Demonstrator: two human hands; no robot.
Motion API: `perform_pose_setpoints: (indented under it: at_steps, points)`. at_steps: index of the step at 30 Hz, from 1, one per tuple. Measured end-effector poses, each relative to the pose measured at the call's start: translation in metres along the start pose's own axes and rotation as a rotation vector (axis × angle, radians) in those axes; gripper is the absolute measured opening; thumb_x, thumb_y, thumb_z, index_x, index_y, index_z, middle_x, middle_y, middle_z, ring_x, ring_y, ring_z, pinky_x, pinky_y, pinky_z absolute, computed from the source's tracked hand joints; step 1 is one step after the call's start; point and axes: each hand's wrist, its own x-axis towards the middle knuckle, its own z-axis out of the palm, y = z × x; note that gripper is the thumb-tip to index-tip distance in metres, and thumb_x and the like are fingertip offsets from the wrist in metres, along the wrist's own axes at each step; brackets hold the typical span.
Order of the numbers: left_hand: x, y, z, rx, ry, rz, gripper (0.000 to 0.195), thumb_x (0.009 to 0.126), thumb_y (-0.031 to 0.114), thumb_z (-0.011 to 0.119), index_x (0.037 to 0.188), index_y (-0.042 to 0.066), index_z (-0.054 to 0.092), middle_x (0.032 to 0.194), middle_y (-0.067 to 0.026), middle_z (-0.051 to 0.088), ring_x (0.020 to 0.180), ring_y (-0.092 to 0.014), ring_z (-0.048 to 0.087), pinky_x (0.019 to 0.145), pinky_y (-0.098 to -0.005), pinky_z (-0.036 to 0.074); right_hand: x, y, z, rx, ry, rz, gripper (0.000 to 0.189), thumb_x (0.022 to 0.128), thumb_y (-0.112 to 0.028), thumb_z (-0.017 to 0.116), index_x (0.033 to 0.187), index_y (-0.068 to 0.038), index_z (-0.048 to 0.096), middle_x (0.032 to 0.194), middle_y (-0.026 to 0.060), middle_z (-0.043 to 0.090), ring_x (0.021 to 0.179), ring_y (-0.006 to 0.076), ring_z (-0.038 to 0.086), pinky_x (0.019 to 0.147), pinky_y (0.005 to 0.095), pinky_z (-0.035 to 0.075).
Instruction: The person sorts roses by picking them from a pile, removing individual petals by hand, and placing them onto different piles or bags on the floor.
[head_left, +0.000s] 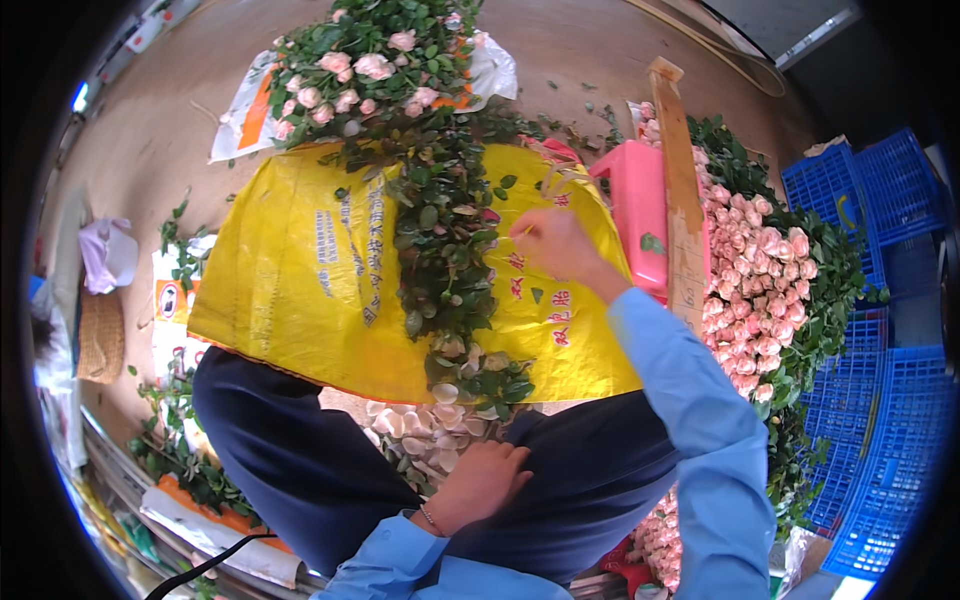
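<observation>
A yellow woven plastic sack (300, 255) lies across my knees, with a strip of cut leaves and stems (446, 247) running down its middle. Over the sack's right side hovers my right hand (551, 238), its thumb and fingertips close together; whether something thin is between them is unclear. My left hand (480, 480) rests near my right thigh (585, 465), fingers loosely bent and nothing seen in it. Pale fallen petals (431, 427) are heaped between my legs. Beyond the sack's far edge lies a pile of leafy pink roses (360, 75).
At the right, a pink plastic stool (637, 214) stands beside an upright wooden board (679, 195) with markings. Many pink roses (757, 270) are stacked behind it, next to blue plastic crates (877, 442). Leafy cuttings (172, 427) and a woven basket (101, 337) are at the left.
</observation>
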Motion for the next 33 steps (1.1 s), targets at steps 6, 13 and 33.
perform_pose_setpoints:
  at_steps: [6, 13, 33]
  points:
    - [-0.005, -0.009, 0.001, -0.025, 0.055, 0.017, 0.024, 0.094, 0.025, 0.063, 0.105, 0.004, 0.063, 0.089, -0.0108, 0.062, 0.087, -0.029, 0.061, 0.079, -0.0401, 0.048, -0.013, 0.034, 0.181, -0.101, -0.290, 0.453, 0.027, 0.079, -0.019, 0.072, 0.101, -0.003, 0.075, 0.087, 0.0168, 0.075, 0.085, 0.0342, 0.072, 0.082, 0.0428, 0.056]
    - [-0.014, -0.014, -0.013, -0.029, -0.029, -0.037, 0.013, 0.079, 0.010, 0.056, 0.089, 0.004, 0.063, 0.092, -0.0136, 0.058, 0.091, -0.030, 0.055, 0.083, -0.0399, 0.044, -0.056, -0.013, 0.256, 0.013, 0.117, 0.731, 0.076, 0.076, -0.020, 0.077, 0.139, 0.003, 0.043, 0.121, 0.0296, 0.064, 0.111, 0.0469, 0.062, 0.095, 0.0483, 0.050]
    - [-0.021, -0.009, 0.011, 0.052, 0.077, 0.069, 0.023, 0.092, 0.027, 0.064, 0.104, 0.007, 0.063, 0.091, -0.0092, 0.063, 0.087, -0.028, 0.063, 0.075, -0.0394, 0.047, 0.001, -0.006, 0.080, 0.373, -0.036, 0.605, 0.048, 0.072, -0.015, 0.078, 0.116, -0.002, 0.064, 0.103, 0.0130, 0.071, 0.095, 0.0248, 0.068, 0.083, 0.0363, 0.053]
